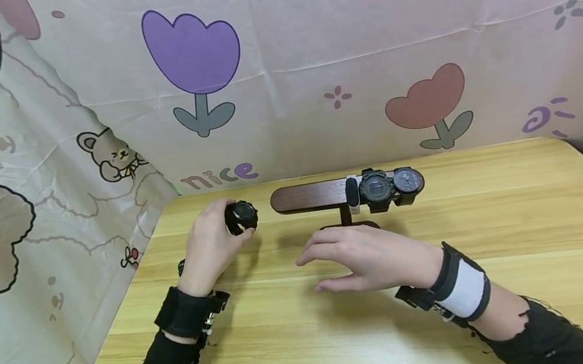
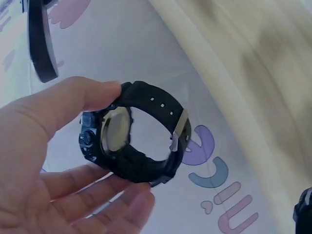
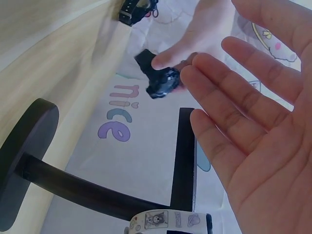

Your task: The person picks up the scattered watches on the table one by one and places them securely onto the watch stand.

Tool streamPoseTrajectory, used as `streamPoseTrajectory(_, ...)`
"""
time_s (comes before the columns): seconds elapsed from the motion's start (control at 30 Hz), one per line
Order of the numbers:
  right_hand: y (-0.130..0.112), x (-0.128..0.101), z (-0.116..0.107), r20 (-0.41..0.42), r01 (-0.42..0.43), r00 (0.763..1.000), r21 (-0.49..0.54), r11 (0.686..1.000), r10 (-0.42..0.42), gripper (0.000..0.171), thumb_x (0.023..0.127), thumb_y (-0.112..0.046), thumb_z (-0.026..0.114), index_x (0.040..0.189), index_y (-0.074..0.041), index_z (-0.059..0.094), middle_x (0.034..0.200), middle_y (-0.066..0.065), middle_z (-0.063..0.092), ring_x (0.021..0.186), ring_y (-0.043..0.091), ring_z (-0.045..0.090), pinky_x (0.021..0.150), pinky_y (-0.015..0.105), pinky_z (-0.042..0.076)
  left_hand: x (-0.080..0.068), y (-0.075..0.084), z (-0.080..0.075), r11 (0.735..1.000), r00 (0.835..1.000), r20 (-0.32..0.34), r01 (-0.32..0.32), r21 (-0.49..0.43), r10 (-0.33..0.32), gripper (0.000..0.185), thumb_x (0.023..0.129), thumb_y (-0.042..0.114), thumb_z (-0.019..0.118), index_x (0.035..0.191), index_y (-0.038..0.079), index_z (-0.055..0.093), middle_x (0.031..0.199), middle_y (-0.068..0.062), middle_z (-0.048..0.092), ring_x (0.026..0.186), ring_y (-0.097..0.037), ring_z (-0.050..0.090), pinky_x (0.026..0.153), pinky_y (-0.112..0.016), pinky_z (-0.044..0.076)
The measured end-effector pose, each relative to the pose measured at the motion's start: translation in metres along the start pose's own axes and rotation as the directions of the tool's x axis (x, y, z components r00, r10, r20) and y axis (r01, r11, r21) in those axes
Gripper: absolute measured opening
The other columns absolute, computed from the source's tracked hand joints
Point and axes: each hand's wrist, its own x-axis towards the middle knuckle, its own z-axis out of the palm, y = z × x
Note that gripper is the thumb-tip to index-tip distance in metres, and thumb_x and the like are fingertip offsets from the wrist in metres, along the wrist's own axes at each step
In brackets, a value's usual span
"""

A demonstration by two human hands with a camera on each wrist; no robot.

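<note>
Left hand is gripping black chunky rubber-strap wristwatch w/ thumb & fingers, right hand is hovering released, fingers straight, near dark wooden T-bar watch stand.

Two forearms in black sleeves reach forward, each with a strap around the wrist. The left hand is raised, thumb and fingers curled in a pinching grip. The right hand hovers palm down, fingers straight and slightly spread, pointing left toward the other hand.
</note>
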Motion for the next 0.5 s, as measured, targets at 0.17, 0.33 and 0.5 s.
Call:
streamPoseTrajectory(0.17,-0.002,0.0,-0.001,0.012,-0.011,1.0,0.008,1.0,0.011,0.036,0.1,-0.036,0.077,0.132,-0.018,0.072,0.127,-0.002,0.072,0.116,0.012,0.071,0.096,0.031,0.062,-0.001,0.004,-0.006,0.999,0.999,-0.04,-0.035,-0.032,0.034,0.067,0.079,0.019,0.096,0.134,0.0,0.064,0.131,-0.022,0.07,0.12,-0.042,0.07,0.099,-0.058,0.059)
streamPoseTrajectory(0.33,-0.001,0.0,-0.002,0.018,-0.022,1.0,0.015,1.0,0.022,0.036,0.101,-0.036,0.076,0.132,-0.018,0.072,0.128,-0.003,0.072,0.117,0.012,0.07,0.097,0.031,0.062,-0.003,0.009,-0.012,0.995,0.994,-0.078,-0.076,-0.066,0.071,0.068,0.077,0.016,0.097,0.135,0.002,0.063,0.132,-0.02,0.07,0.121,-0.041,0.07,0.099,-0.057,0.059)
streamPoseTrajectory(0.5,0.0,0.0,-0.002,0.008,-0.018,1.0,0.018,1.0,0.018,0.036,0.101,-0.035,0.077,0.132,-0.017,0.072,0.128,-0.003,0.072,0.116,0.011,0.071,0.096,0.03,0.062,-0.004,0.012,-0.016,0.991,0.989,-0.101,-0.113,-0.076,0.105,0.072,0.076,0.015,0.097,0.137,0.0,0.062,0.136,-0.021,0.069,0.124,-0.041,0.069,0.102,-0.057,0.058)
